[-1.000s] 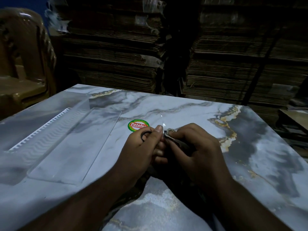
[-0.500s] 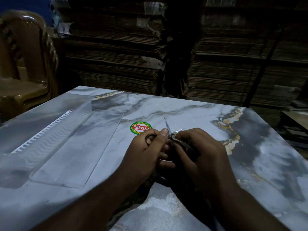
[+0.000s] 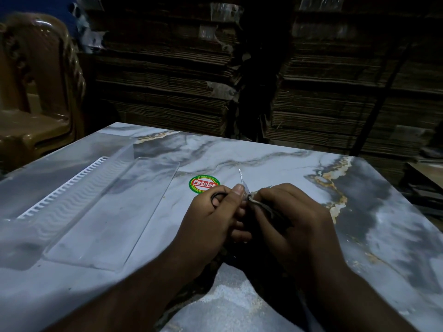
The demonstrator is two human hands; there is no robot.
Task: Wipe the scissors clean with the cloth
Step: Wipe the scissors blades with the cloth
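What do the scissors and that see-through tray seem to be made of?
Scissors: shiny metal blade, judging by its bright glint; dark handle loop, probably plastic. Tray: clear glossy plastic, it seems, since the marbled table shows through it.

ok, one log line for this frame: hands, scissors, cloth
left hand: grips scissors handle | right hand: pinches cloth at blade base | blade tip exposed

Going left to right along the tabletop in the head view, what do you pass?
Clear plastic tray → round Patelsa sticker → left hand holding the scissors → right hand with the cloth.
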